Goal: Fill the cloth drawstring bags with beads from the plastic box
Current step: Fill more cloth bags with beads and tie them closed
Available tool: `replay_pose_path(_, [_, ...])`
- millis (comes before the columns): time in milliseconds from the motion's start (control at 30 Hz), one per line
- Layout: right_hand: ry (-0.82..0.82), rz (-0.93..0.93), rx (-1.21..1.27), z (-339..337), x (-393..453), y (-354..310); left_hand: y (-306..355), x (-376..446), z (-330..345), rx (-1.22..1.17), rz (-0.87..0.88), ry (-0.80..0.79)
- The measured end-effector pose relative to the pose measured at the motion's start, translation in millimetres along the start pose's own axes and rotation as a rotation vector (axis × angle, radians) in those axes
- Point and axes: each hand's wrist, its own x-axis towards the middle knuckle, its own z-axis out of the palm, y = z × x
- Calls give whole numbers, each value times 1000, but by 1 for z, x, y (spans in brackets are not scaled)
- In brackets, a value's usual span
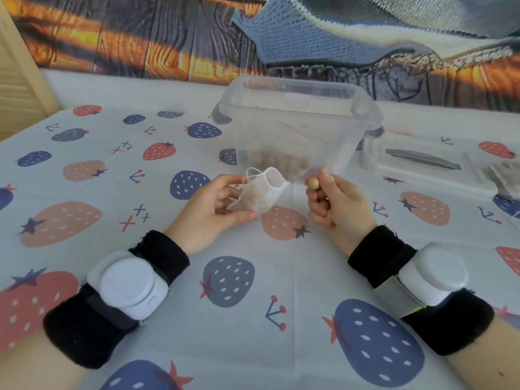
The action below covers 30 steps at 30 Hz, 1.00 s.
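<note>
Far left, a wooden slatted panel [17,77] borders the tabletop [84,192], and the strawberry cloth runs bare from there to the hands. Left hand [208,209] next, its grip closed on the bag [260,192]: thumb below, fingers behind, the bag lifted off the cloth with its mouth gaping open to the right and its drawstring [253,171] looped up at the top. What the bag holds, I cannot tell. Just behind it stands the clear box [295,108], lidless, a low heap of brown beads [281,161] sitting in the bottom at the near wall. Right hand [337,204] now, near the bag's mouth but apart from it, grip closed, pinching one bead [313,183] at the fingertips with the other fingers curled in. Further right, the lid [422,164] lies flat beside the box. At the right edge sits a pile of pale cloth pieces [506,173], partly cut off.
</note>
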Motion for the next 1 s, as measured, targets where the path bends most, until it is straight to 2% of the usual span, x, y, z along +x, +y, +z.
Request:
replay_pose_path(100, [72, -290, -143, 7, -9, 4, 0, -1, 1, 17, 0, -28])
replay_pose_path(167, [46, -469, -223, 13, -15, 7, 0, -2, 1, 30, 7, -43])
replay_pose_path(300, [-34, -639, -353, 20, -24, 6, 1, -3, 3, 62, 30, -70])
replay_pose_path(467, [-27, -653, -457, 20, -24, 7, 2, -3, 5, 51, 33, -71])
replay_pose_path(633, [17, -590, -376, 18, -21, 8, 2, -3, 5, 41, 36, -55])
replay_pose_path(867, [68, -278, -208, 19, -18, 5, 2, -4, 4, 27, 62, -70])
replay_pose_path(1000, [73, -238, -178, 21, -19, 5, 5, -5, 5, 8, 82, -75])
